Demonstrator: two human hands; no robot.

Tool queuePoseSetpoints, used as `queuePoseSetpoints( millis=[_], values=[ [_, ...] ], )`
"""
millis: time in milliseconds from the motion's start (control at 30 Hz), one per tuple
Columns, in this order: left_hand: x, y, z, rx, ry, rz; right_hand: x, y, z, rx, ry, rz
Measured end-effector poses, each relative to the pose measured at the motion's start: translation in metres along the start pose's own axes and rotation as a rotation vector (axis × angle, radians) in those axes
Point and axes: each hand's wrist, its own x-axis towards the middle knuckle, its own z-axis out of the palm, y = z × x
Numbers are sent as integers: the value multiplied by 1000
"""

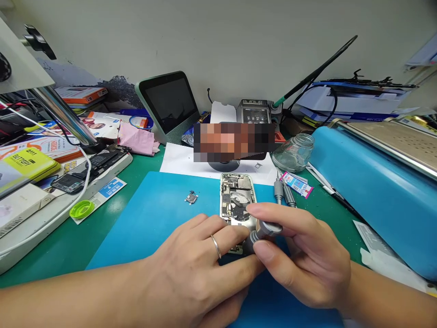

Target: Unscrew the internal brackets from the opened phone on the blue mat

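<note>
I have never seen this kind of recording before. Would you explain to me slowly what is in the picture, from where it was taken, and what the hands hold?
There is no machine working here: these are a person's own bare hands. The single picture comes from a camera worn on the head, looking forward and down.

The right hand holds a short grey tool, probably a screwdriver, between thumb and fingers. The left hand, wearing a ring, reaches over the lower end of an opened phone; whether it also grips the tool is hard to tell.

The phone lies on a blue mat, with a small metal part to its left. Beyond, to the right, stands a tilted glass jar.
</note>
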Motion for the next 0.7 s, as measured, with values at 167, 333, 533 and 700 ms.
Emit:
queuePoseSetpoints(
  millis=[167, 333, 533, 700],
  values=[
    [-1, -2, 0, -2, -9, 8, 1, -1, 0, 16, -14, 6],
    [-1, -2, 1, -16, -7, 13, 3, -3, 1, -2, -21, 17],
    [1, -2, 1, -37, -7, 18, 1, -3, 1, 10, -6, 44],
    [1, -2, -2, -44, 10, 50, 5, -6, -2, -7, -45, 0]
  ],
)
